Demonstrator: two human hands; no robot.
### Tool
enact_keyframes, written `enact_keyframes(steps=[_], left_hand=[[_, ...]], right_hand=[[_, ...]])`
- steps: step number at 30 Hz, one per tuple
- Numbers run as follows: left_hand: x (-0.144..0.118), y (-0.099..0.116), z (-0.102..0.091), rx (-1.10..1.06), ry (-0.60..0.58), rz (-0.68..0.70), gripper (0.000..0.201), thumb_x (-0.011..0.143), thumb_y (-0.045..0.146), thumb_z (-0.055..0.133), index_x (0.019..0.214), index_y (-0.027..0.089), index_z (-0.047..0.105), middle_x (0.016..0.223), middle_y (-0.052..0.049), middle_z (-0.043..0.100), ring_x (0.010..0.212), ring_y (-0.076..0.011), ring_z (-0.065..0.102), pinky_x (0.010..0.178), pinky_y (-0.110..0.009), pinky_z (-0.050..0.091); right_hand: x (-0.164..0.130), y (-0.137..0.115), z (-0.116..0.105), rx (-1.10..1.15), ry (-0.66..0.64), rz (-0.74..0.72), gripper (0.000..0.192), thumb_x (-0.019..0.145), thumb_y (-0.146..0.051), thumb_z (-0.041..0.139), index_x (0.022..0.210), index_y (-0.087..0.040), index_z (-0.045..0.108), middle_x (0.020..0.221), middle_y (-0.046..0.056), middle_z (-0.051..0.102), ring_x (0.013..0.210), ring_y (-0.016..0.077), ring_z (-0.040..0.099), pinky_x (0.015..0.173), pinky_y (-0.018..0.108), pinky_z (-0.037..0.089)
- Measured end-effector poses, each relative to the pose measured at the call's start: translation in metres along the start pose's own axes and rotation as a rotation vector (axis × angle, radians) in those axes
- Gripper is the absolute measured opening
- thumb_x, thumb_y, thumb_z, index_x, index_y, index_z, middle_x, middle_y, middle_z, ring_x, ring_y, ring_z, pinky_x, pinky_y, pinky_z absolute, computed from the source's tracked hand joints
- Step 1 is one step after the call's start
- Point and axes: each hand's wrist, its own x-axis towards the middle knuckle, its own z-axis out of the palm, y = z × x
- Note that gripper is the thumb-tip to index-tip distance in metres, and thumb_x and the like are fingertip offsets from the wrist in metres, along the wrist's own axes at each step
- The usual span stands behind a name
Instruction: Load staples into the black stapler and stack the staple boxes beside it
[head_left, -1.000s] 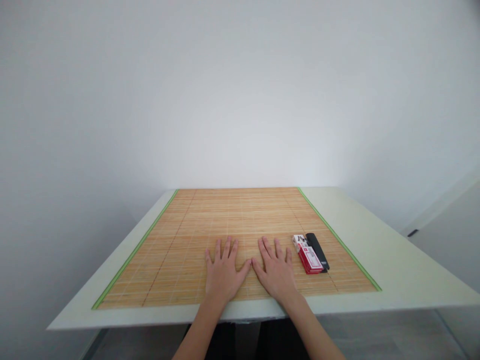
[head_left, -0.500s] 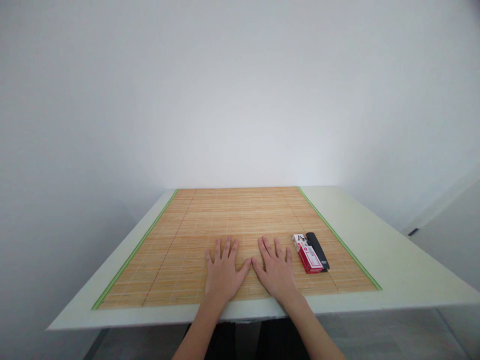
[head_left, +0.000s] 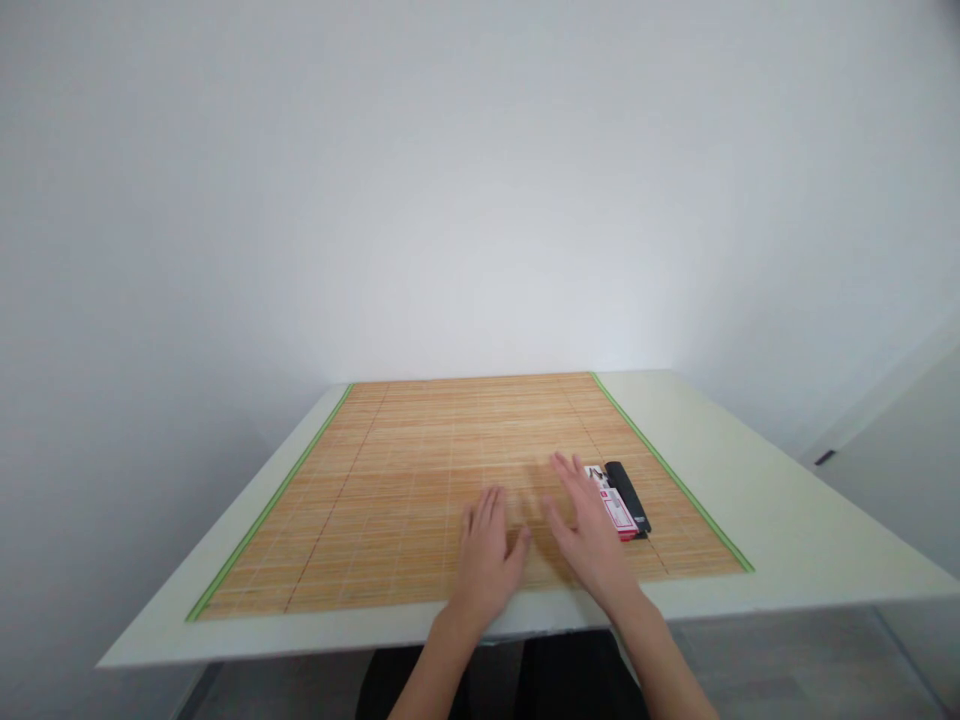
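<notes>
A bamboo mat (head_left: 420,470) edged with green tape is spread over a pale tabletop (head_left: 750,470), reaching from near the front edge back to the far edge against a plain white wall (head_left: 480,180).

The left hand (head_left: 486,560) is seen above the mat close to the front edge, a little right of the middle. Its fingers are stretched out and nothing is held in it. Whether the palm is pressed to the mat or lifted just off it cannot be told, since the hand is blurred.

The right hand (head_left: 589,525) is placed just to the right of the left, thumbs near each other, and is likewise spread wide with nothing gripped. Its fingers are pointed toward the far edge, and their outer side is seen just beside a red and white box (head_left: 616,510), partly overlapping it in the view (actual contact cannot be made out).

The box is laid flat on the mat toward the right front corner, its long side running from front to back. A black stapler (head_left: 628,495) is laid along the box's right side, touching it or nearly so, and parallel to it. Both are kept inside the mat's green right border.
</notes>
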Motion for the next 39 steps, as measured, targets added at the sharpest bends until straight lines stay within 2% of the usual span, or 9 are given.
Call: enact_keyframes(steps=[6,9,12,15,19,26,30,33,39], left_hand=[[0.005,0.071,0.055,-0.859,-0.249,-0.077,0.077,0.096,0.049,0.059,0.163,0.025,0.029,0.170,-0.004,0.025,0.158,-0.0254,0.020,0.129,-0.045,0.021],[0.023,0.096,0.079,-1.100,-0.283,-0.033,0.077,0.093,0.040,0.063,0.162,0.025,0.031,0.166,-0.006,0.035,0.156,-0.0264,0.028,0.129,-0.045,0.022],[0.038,0.108,0.092,-1.186,-0.279,-0.003,0.082,0.091,0.030,0.063,0.164,0.026,0.024,0.164,-0.005,0.040,0.152,-0.0246,0.036,0.129,-0.044,0.023],[0.045,0.109,0.096,-1.172,-0.259,-0.015,0.085,0.090,0.025,0.062,0.164,0.025,0.021,0.161,-0.005,0.045,0.148,-0.0226,0.043,0.127,-0.040,0.027],[0.046,0.096,0.081,-1.079,-0.187,-0.017,0.073,0.091,0.025,0.061,0.159,0.025,0.036,0.159,-0.005,0.047,0.148,-0.0230,0.043,0.127,-0.038,0.028],[0.026,0.043,0.011,-0.669,-0.034,-0.072,0.059,0.094,0.025,0.055,0.152,0.026,0.046,0.151,-0.005,0.057,0.138,-0.0224,0.054,0.120,-0.038,0.039],[0.018,0.023,-0.017,-0.476,0.024,-0.031,0.054,0.091,0.025,0.060,0.145,0.025,0.053,0.141,-0.007,0.064,0.125,-0.0235,0.062,0.110,-0.038,0.048],[0.015,0.017,-0.021,-0.382,0.089,0.003,0.055,0.089,0.023,0.061,0.144,0.024,0.054,0.138,-0.007,0.065,0.124,-0.0236,0.062,0.110,-0.038,0.047],[0.007,0.012,-0.014,-0.123,0.229,-0.105,0.054,0.092,0.024,0.055,0.146,0.027,0.053,0.142,-0.007,0.061,0.129,-0.0255,0.058,0.112,-0.039,0.044]], right_hand=[[-0.011,0.074,-0.053,0.194,0.337,0.335,0.066,0.095,-0.055,0.052,0.152,-0.022,0.050,0.154,0.012,0.052,0.143,0.0295,0.048,0.122,0.051,0.036],[-0.017,0.107,-0.055,0.397,0.290,0.502,0.069,0.092,-0.059,0.056,0.151,-0.022,0.052,0.151,0.012,0.056,0.138,0.0295,0.054,0.119,0.047,0.041],[-0.019,0.120,-0.050,0.449,0.210,0.579,0.069,0.089,-0.061,0.059,0.146,-0.021,0.057,0.148,0.012,0.058,0.138,0.0304,0.055,0.121,0.049,0.039],[-0.015,0.114,-0.044,0.394,0.162,0.567,0.066,0.089,-0.062,0.059,0.140,-0.019,0.063,0.142,0.013,0.063,0.135,0.0318,0.058,0.121,0.054,0.036],[-0.007,0.089,-0.029,0.395,0.092,0.507,0.060,0.093,-0.063,0.052,0.131,-0.020,0.070,0.135,0.013,0.069,0.130,0.0317,0.061,0.119,0.055,0.038],[0.000,0.020,0.025,0.505,-0.101,0.322,0.061,0.101,-0.061,0.040,0.136,-0.020,0.066,0.136,0.013,0.068,0.125,0.0304,0.065,0.109,0.049,0.050],[0.002,-0.001,0.046,0.526,-0.130,0.259,0.056,0.099,-0.055,0.045,0.141,-0.021,0.062,0.130,0.012,0.071,0.115,0.0294,0.069,0.101,0.046,0.055],[0.004,-0.002,0.051,0.467,-0.077,0.251,0.055,0.094,-0.048,0.054,0.140,-0.018,0.061,0.125,0.012,0.072,0.106,0.0290,0.070,0.097,0.045,0.056],[0.012,0.003,0.040,0.258,-0.055,0.181,0.053,0.086,-0.038,0.060,0.135,-0.018,0.063,0.109,0.010,0.073,0.087,0.0243,0.068,0.083,0.038,0.057]])
